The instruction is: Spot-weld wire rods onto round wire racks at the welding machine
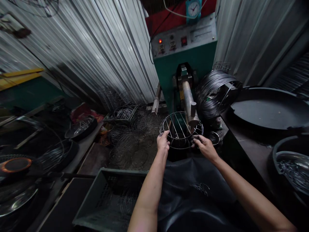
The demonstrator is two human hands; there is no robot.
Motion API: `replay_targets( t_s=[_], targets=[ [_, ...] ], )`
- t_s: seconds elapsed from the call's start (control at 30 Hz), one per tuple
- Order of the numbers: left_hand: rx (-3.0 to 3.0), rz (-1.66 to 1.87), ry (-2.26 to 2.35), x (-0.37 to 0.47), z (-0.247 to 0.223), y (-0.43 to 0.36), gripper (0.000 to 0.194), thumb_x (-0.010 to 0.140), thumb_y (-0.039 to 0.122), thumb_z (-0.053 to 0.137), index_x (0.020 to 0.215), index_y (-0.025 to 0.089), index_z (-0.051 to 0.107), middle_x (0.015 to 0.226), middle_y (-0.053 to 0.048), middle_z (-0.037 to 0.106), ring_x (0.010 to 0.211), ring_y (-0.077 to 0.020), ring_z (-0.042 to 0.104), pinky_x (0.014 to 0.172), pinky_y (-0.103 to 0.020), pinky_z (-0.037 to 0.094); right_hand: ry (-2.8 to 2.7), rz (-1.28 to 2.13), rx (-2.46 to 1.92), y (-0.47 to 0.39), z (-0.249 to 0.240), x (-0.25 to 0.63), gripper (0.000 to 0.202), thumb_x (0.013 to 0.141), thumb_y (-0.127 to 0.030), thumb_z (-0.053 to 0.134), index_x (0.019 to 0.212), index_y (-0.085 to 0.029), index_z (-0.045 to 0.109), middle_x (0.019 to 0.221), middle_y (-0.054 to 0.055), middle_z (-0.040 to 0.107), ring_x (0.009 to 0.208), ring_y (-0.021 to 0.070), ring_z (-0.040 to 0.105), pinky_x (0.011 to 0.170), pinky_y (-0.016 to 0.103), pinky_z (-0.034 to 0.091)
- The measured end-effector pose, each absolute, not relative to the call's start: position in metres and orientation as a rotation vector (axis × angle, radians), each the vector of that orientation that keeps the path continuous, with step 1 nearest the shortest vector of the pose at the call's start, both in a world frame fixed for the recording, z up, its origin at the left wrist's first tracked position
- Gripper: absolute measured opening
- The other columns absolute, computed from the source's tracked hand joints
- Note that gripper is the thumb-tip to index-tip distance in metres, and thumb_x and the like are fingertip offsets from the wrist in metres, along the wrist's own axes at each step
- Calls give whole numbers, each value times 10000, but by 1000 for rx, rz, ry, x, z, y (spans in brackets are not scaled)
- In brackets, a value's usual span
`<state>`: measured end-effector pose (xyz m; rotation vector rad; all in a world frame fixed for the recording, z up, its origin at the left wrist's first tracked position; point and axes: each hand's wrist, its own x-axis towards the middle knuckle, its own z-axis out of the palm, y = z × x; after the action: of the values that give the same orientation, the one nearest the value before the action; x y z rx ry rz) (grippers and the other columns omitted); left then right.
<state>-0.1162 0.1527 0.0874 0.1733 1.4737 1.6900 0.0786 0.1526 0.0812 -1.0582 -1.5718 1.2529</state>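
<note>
A round wire rack [179,126] with parallel crossbars and a ring below is held in front of a green spot welding machine [164,74]. My left hand [163,141] pinches its left rim between thumb and fingers. At the right rim, my right hand [202,145] is closed with darkened fingertips; whether it also holds a small wire piece, I cannot tell. The machine's metal arm [188,96] reaches down over the right part of the rack, its tip close to the wire. Small wire pieces [201,188] lie on the black apron [188,206] over my lap.
To the right are a wire coil [216,93], a large black tray [270,109] and a tub [277,151] of small metal parts. A green crate [89,199] stands at lower left, and wire rings [127,141] cover the floor. Corrugated metal walls [108,48] stand behind.
</note>
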Motion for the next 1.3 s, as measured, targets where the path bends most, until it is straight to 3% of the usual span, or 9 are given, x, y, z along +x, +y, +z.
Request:
replay_targets(
  t_s=[0.67, 0.77, 0.87, 1.0, 1.1, 1.2, 1.3],
  targets=[
    [76, 1666, 1576, -111, 94, 156, 364, 535, 247, 714, 578, 194, 357, 466, 107, 241, 345, -16, 172, 302, -175, 120, -1570, 1247, -1087, 158, 85, 75, 270, 767, -437, 526, 797, -172, 569, 674, 15, 629, 529, 136, 594, 580, 273, 477],
    [52, 1646, 1611, -107, 94, 149, 368, 529, 288, 739, 586, 183, 391, 489, 92, 277, 360, -21, 218, 316, -172, 142, -1541, 1294, -1083, 161, 90, 76, 310, 743, -467, 553, 815, -167, 587, 702, 29, 644, 547, 145, 606, 585, 281, 484],
    [76, 1562, 1612, -116, 95, 142, 384, 541, 416, 745, 642, 168, 470, 550, 57, 360, 403, -47, 323, 349, -176, 244, -1449, 1273, -1116, 159, 92, 92, 375, 746, -484, 549, 928, -161, 604, 766, 50, 666, 601, 159, 626, 607, 290, 495],
    [124, 1329, 1631, -152, 104, 148, 446, 553, 534, 720, 771, 179, 561, 691, -16, 491, 556, -130, 501, 479, -254, 412, -1445, 1189, -1316, 143, 60, 146, 424, 774, -464, 490, 1042, -158, 610, 700, 50, 671, 621, 178, 628, 609, 294, 498],
    [251, 1153, 1641, -175, 112, 169, 411, 516, 415, 782, 779, 176, 576, 694, -31, 530, 576, -141, 518, 524, -272, 427, -1634, 1167, -1473, 119, 10, 183, 327, 681, -406, 521, 870, -183, 668, 682, 80, 686, 672, 236, 653, 602, 319, 509],
    [350, 1054, 1601, -179, 114, 188, 354, 508, 323, 796, 724, 166, 564, 612, -10, 519, 481, -107, 468, 451, -216, 358, -1817, 996, -1607, 97, -30, 196, 281, 661, -354, 492, 815, -216, 681, 759, 111, 708, 725, 293, 667, 616, 373, 517],
    [322, 1105, 1567, -173, 110, 190, 323, 535, 311, 778, 636, 164, 510, 519, 27, 451, 382, -54, 352, 376, -161, 199, -1923, 872, -1590, 89, -42, 195, 293, 697, -325, 452, 846, -231, 686, 819, 114, 713, 760, 301, 670, 643, 396, 523]
  ],
)
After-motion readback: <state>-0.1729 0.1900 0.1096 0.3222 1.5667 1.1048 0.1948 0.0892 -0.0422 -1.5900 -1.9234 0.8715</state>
